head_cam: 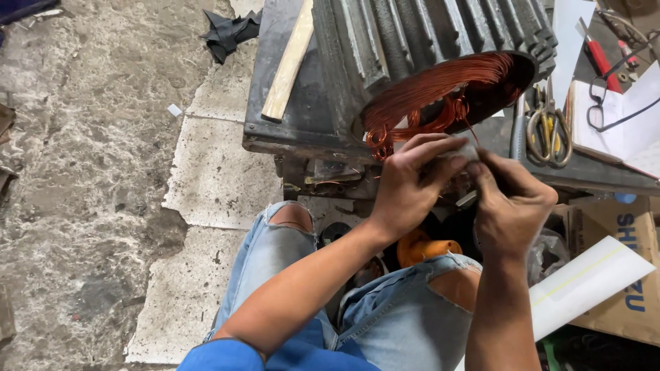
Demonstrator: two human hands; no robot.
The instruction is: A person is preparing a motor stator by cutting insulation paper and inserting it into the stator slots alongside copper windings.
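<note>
We're seated at the front edge of the dark metal bench (275,130), ribbed motor stator housing (426,41) lying on its side so the open end faces us. Copper winding coils (440,89) spill out of that bore, within reach. Left hand (409,182) and right hand (512,206) meet just below the opening, fingers pinched together on something small and pale; can't tell what. Scissors (548,127) sit near the bench's right end, wooden stick (290,62) on the left edge.
</note>
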